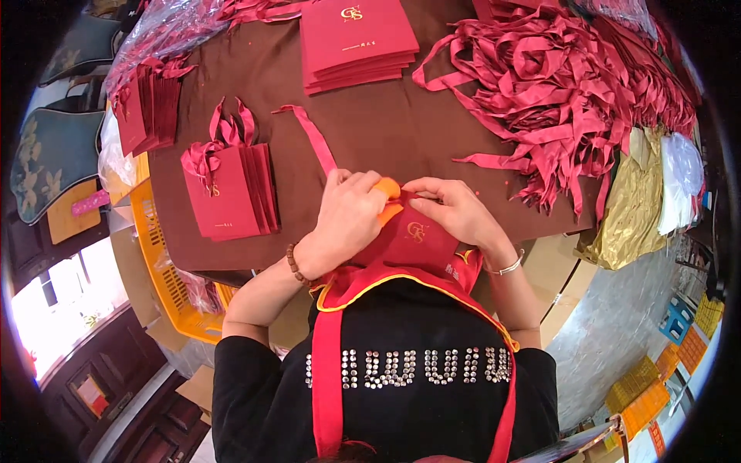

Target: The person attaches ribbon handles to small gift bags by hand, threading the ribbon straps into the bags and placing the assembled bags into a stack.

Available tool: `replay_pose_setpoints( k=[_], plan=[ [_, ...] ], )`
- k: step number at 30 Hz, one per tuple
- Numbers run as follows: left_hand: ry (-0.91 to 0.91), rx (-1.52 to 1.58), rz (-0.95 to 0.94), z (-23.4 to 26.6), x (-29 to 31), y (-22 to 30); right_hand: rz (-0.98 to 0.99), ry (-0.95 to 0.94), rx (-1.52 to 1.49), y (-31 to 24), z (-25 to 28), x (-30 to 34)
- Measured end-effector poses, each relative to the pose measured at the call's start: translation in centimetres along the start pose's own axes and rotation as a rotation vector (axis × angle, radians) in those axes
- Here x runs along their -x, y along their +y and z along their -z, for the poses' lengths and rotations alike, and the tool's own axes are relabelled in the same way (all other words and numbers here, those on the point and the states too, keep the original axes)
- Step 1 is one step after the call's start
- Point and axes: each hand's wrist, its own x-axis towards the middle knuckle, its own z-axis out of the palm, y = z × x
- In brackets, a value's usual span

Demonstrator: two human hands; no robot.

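Red paper bag (413, 239) is gripped at table edge (201, 266) by left hand (347, 220) and right hand (455, 210), fingers closed; bare tabletop lies beyond.

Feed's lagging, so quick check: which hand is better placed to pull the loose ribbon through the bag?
Probably the left hand: the loose red ribbon runs straight out from under its fingers, while the right hand pins the red paper bag.

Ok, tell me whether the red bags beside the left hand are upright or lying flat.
Lying flat: the red bags overlap on the brown table, faces up.
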Motion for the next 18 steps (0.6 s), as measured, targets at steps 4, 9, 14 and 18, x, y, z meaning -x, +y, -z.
replay_pose_setpoints(
  k=[4,9,14,18],
  plan=[
    [-0.017,0.016,-0.071,-0.2,0.4,-0.1,0.069,0.021,0.04,0.5,0.0,-0.1],
    [-0.03,-0.006,-0.066,-0.2,0.1,-0.1,0.128,-0.027,0.013,0.1,0.2,0.2],
    [-0.092,0.461,0.019,2.7,-1.6,-2.1,0.203,0.028,0.153,-1.6,-0.6,1.7],
    [-0.351,0.553,-0.013,2.9,-2.9,-3.3,0.466,0.194,0.53,-2.0,-2.2,2.4]
  ],
)
